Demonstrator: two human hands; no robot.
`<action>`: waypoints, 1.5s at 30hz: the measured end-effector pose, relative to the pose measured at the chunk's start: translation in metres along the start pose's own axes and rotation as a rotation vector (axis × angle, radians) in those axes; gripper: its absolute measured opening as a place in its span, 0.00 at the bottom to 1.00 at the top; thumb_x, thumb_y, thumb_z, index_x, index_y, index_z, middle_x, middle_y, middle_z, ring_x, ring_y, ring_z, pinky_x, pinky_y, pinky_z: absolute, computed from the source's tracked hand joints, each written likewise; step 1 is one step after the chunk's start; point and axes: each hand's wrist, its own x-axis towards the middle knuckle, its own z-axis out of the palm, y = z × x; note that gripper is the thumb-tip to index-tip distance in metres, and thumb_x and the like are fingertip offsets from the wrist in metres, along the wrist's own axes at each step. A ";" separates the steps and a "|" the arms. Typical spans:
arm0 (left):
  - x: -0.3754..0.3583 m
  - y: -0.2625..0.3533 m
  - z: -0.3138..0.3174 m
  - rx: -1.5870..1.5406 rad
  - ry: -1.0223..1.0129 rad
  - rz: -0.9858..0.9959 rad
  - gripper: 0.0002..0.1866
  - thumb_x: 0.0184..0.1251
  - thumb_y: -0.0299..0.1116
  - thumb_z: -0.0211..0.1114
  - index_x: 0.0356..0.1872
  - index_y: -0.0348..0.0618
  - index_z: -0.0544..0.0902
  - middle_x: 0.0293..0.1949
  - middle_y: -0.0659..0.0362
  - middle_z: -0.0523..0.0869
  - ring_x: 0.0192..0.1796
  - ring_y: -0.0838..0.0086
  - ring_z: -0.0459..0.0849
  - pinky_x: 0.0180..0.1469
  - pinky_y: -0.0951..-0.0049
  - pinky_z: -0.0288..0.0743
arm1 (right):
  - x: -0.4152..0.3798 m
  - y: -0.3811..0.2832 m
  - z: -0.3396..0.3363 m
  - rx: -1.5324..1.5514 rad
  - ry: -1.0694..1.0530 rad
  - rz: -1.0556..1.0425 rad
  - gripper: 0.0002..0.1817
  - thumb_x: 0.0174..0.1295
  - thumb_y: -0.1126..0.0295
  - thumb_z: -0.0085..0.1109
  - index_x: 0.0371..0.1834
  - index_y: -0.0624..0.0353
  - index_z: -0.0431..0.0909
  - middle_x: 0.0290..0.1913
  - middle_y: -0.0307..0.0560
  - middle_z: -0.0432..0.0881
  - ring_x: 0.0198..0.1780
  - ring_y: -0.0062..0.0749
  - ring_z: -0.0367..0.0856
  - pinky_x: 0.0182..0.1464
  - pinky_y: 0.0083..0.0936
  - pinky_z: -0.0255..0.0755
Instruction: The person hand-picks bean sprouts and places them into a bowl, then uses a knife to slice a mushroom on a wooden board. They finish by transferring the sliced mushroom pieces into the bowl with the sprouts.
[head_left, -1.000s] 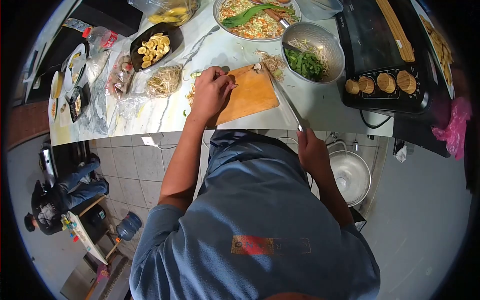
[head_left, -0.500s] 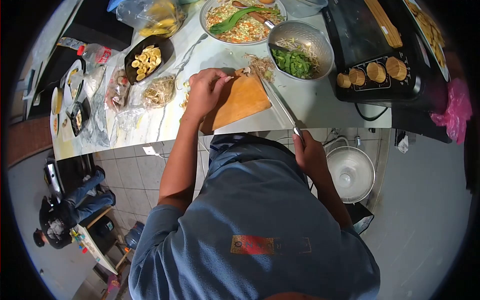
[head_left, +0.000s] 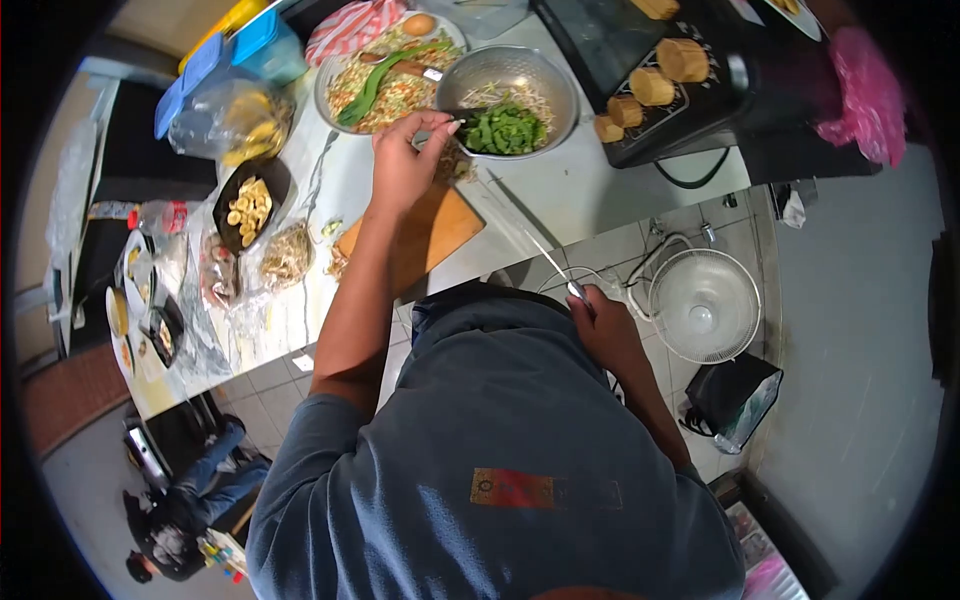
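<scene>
Left hand (head_left: 402,165) pinched on something too small to identify, over round metal colander (head_left: 512,102) rim, 9 o'clock side. Right hand (head_left: 603,328) clamped on long steel knife (head_left: 520,228), blade overhanging counter edge, unwatched: risk of snagging and slipping.

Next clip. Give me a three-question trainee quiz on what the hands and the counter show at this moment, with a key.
1. True or false: the left hand rests flat on the cutting board.
2. What does the right hand hold?
A. a spoon
B. a knife
C. a bottle
3. Fill in: the metal bowl beside the left hand's fingertips holds chopped ______ vegetables.

Key
1. False: the hand is raised past the board's far end, fingers pinched together at the rim of the metal bowl.
2. B: it grips the handle of the knife, whose long blade angles across the counter toward the board.
3. green
</scene>
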 end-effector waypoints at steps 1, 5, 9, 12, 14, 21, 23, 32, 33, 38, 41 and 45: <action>0.009 0.004 0.006 -0.004 -0.010 0.018 0.11 0.69 0.32 0.72 0.47 0.37 0.87 0.39 0.59 0.91 0.39 0.81 0.86 0.42 0.79 0.77 | -0.003 0.000 -0.001 0.012 -0.020 0.025 0.17 0.74 0.53 0.54 0.41 0.58 0.76 0.30 0.57 0.84 0.36 0.59 0.84 0.39 0.50 0.74; 0.037 0.016 0.032 -0.176 -0.058 -0.051 0.12 0.71 0.32 0.71 0.48 0.36 0.86 0.40 0.61 0.91 0.43 0.82 0.85 0.46 0.80 0.76 | -0.015 0.012 0.006 0.043 0.041 0.008 0.17 0.73 0.53 0.55 0.41 0.58 0.76 0.28 0.57 0.83 0.34 0.58 0.84 0.38 0.50 0.74; 0.055 0.013 0.051 -0.266 -0.115 -0.067 0.13 0.73 0.29 0.67 0.54 0.35 0.84 0.45 0.56 0.91 0.47 0.76 0.88 0.52 0.76 0.78 | -0.024 0.017 0.007 0.070 0.102 0.020 0.17 0.73 0.54 0.55 0.41 0.58 0.76 0.27 0.58 0.83 0.34 0.59 0.84 0.37 0.51 0.74; 0.061 0.017 0.053 -0.348 -0.111 0.066 0.15 0.75 0.27 0.63 0.59 0.37 0.82 0.53 0.49 0.89 0.54 0.70 0.89 0.57 0.72 0.78 | -0.024 0.020 0.006 0.078 0.133 0.037 0.17 0.73 0.54 0.55 0.41 0.59 0.76 0.27 0.59 0.83 0.34 0.59 0.84 0.37 0.51 0.74; 0.058 0.022 0.039 -0.105 -0.144 0.117 0.16 0.75 0.25 0.61 0.61 0.37 0.80 0.56 0.48 0.88 0.58 0.68 0.87 0.60 0.70 0.77 | -0.022 0.021 0.003 0.071 0.123 0.050 0.17 0.73 0.54 0.55 0.42 0.59 0.76 0.27 0.58 0.83 0.34 0.59 0.84 0.37 0.51 0.74; 0.032 -0.009 -0.011 -0.230 -0.035 -0.125 0.14 0.77 0.27 0.61 0.59 0.33 0.80 0.50 0.55 0.91 0.56 0.75 0.87 0.61 0.76 0.75 | -0.005 0.010 -0.003 0.073 0.037 -0.017 0.17 0.73 0.54 0.56 0.45 0.59 0.78 0.28 0.58 0.84 0.33 0.57 0.84 0.36 0.47 0.74; 0.012 -0.018 -0.032 -0.129 0.046 -0.186 0.15 0.74 0.31 0.67 0.56 0.34 0.84 0.44 0.56 0.92 0.49 0.79 0.88 0.56 0.76 0.77 | -0.001 0.005 0.000 0.044 -0.028 -0.036 0.17 0.73 0.54 0.56 0.46 0.59 0.78 0.28 0.57 0.84 0.33 0.56 0.84 0.36 0.45 0.74; -0.085 -0.048 -0.131 -0.158 0.259 -0.456 0.15 0.67 0.34 0.75 0.49 0.36 0.89 0.38 0.60 0.92 0.43 0.83 0.86 0.49 0.79 0.77 | 0.039 -0.068 0.020 0.068 -0.199 -0.103 0.17 0.74 0.56 0.56 0.45 0.61 0.80 0.26 0.54 0.81 0.27 0.42 0.80 0.35 0.35 0.71; -0.096 -0.048 -0.137 -0.122 0.265 -0.488 0.14 0.68 0.35 0.74 0.48 0.37 0.89 0.37 0.60 0.91 0.42 0.83 0.87 0.48 0.79 0.77 | 0.043 -0.075 0.023 0.050 -0.220 -0.108 0.17 0.74 0.56 0.56 0.45 0.61 0.80 0.26 0.54 0.81 0.27 0.42 0.80 0.35 0.35 0.71; -0.136 -0.048 -0.150 -0.041 0.202 -0.454 0.13 0.72 0.36 0.70 0.48 0.37 0.89 0.35 0.56 0.91 0.35 0.77 0.85 0.40 0.76 0.77 | 0.055 -0.103 0.036 0.001 -0.198 -0.178 0.18 0.74 0.57 0.57 0.44 0.64 0.79 0.23 0.53 0.79 0.23 0.35 0.74 0.32 0.32 0.68; -0.151 -0.061 -0.155 -0.005 0.121 -0.409 0.11 0.72 0.32 0.68 0.50 0.39 0.87 0.39 0.56 0.90 0.36 0.75 0.85 0.39 0.75 0.77 | 0.053 -0.105 0.045 0.028 -0.178 -0.144 0.18 0.75 0.57 0.57 0.43 0.65 0.78 0.21 0.48 0.75 0.23 0.26 0.69 0.30 0.30 0.65; -0.156 -0.062 -0.159 0.103 0.039 -0.375 0.13 0.71 0.28 0.65 0.53 0.40 0.85 0.45 0.52 0.90 0.36 0.68 0.87 0.39 0.71 0.80 | 0.041 -0.106 0.056 0.065 -0.144 -0.087 0.19 0.75 0.57 0.57 0.44 0.65 0.79 0.21 0.42 0.72 0.25 0.20 0.65 0.29 0.27 0.62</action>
